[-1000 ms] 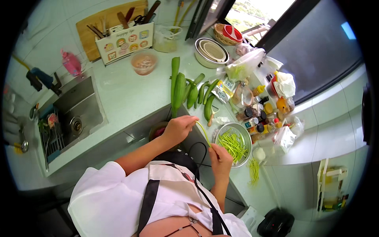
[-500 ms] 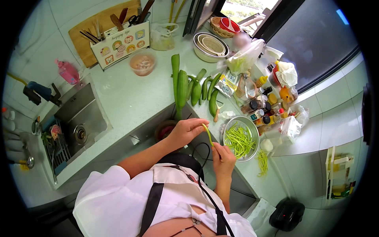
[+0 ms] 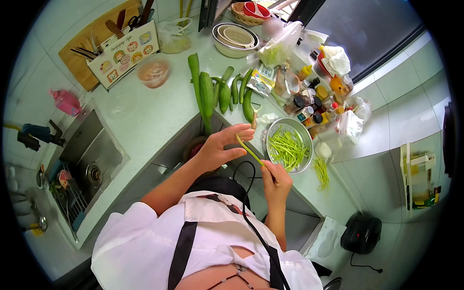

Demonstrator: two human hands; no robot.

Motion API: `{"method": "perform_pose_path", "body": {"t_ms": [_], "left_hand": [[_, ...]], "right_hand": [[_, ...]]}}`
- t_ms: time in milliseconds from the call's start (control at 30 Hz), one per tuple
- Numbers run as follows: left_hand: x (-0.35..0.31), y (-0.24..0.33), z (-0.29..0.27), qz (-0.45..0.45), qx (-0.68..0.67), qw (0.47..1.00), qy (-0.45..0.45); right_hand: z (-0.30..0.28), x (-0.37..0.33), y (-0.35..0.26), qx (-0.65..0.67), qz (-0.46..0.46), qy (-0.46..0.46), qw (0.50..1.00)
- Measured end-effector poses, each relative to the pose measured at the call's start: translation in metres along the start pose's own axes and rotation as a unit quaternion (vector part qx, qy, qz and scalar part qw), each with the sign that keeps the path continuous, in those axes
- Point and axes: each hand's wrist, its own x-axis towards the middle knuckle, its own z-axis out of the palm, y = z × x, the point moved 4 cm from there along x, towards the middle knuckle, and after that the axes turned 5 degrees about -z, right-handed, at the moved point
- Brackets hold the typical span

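Green stalk [image 3: 250, 152] slants between our hands. To its left, our left hand [image 3: 215, 151] has just spread thumb and fingers from a pinch; we cannot tell whether it touches the tip. So the hold seems to rest with our right hand [image 3: 276, 179], pinching the lower end. Just beyond that hand sits a metal bowl [image 3: 309, 140].

Yellow-green is shared by the slim curved stem [image 3: 250, 152] and thin stalks [image 3: 288, 150], silver is shown by the round metal bowl [image 3: 310, 152], and the white boxy utensil holder [image 3: 126, 57] is patterned with colourful cartoon faces [image 3: 132, 46].
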Motion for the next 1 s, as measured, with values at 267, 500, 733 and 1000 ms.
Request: {"method": "perform_pose_path", "body": {"t_ms": [267,500,733,1000], "left_hand": [[0.001,0.005,-0.003,-0.006,-0.060,0.998,0.019],[0.001,0.002,-0.002,0.000,-0.075,0.997,-0.003],[0.012,-0.011,0.006,-0.012,-0.015,1.000,-0.001],[0.020,-0.010,0.006,-0.002,0.214,0.971,0.109]], "right_hand": [[0.012,0.002,-0.005,0.028,-0.011,-0.036,0.999],[0.020,0.007,-0.002,-0.007,-0.029,-0.045,0.999],[0.014,0.005,0.003,-0.031,-0.010,-0.009,0.999],[0.007,0.002,0.004,-0.045,0.016,-0.008,0.999]]}}
